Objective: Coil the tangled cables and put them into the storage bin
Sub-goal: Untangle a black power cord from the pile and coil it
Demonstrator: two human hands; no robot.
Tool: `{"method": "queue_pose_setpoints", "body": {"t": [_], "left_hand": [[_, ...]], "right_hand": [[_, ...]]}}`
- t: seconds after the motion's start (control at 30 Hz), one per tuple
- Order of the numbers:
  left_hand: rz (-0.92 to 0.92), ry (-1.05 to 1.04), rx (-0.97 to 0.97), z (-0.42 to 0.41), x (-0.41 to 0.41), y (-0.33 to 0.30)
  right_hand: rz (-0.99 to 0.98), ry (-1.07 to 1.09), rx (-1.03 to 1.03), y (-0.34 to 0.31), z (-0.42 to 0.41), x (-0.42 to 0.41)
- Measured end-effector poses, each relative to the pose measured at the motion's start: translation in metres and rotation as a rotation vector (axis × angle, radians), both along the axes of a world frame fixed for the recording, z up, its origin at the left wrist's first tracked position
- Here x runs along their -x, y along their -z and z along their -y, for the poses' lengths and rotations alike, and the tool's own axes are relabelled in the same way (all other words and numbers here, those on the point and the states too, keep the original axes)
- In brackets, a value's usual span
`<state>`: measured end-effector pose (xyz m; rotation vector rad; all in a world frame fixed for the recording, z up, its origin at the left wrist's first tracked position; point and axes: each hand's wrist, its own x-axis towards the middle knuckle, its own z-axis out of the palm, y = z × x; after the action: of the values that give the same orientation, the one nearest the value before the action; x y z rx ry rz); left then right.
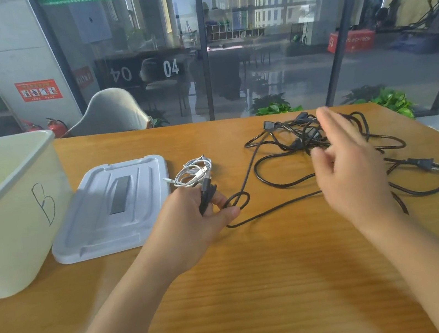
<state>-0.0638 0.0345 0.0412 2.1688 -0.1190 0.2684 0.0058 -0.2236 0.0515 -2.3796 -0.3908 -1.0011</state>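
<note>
Left hand (192, 217) grips one end of a black cable (246, 179) near the lid (114, 207). Right hand (348, 162), fingers straight and apart, hovers over the black tangle (308, 134) on the worktop (262, 290). White cable bundle (193, 172) lies just beyond left hand. Bin (1, 208) marked "B" stands far left, open.

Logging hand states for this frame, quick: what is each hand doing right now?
Left hand: fingers curled round one end of the black cable, holding it.
Right hand: open, fingers straight, raised over the black tangle, holding nothing.
</note>
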Motion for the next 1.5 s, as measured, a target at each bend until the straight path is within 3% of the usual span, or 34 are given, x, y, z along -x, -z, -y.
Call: {"method": "queue_pose_setpoints", "body": {"t": [0.2,0.3,0.43,0.57,0.9,1.07,1.17,1.37,1.5], "left_hand": [[0.004,0.005,-0.007,0.002,0.0,0.0],[0.01,0.018,0.007,0.002,-0.001,0.0],[0.009,0.034,0.018,0.004,0.0,0.0],[0.025,0.05,0.033,0.004,0.001,-0.001],[0.002,-0.012,-0.034,-0.001,-0.002,0.003],[0.045,-0.117,0.094,-0.005,-0.004,0.003],[0.073,-0.138,0.104,-0.005,-0.004,0.0],[0.1,-0.182,0.118,-0.007,-0.003,-0.004],[0.109,-0.117,0.207,-0.005,-0.001,-0.004]], "right_hand": [[0.286,-0.405,0.235,-0.001,-0.026,0.02],[0.199,-0.519,0.265,0.007,-0.03,0.021],[0.163,-0.478,0.254,0.009,-0.031,0.018],[0.191,-0.325,0.06,0.007,-0.026,0.011],[-0.05,0.039,-0.58,0.008,0.026,-0.027],[-0.23,0.053,-0.462,0.015,0.04,-0.036],[-0.218,0.023,-0.22,0.018,0.031,-0.033],[-0.204,-0.216,-0.13,0.016,0.005,-0.013],[-0.475,-0.507,-0.116,0.02,-0.031,0.017]]}}
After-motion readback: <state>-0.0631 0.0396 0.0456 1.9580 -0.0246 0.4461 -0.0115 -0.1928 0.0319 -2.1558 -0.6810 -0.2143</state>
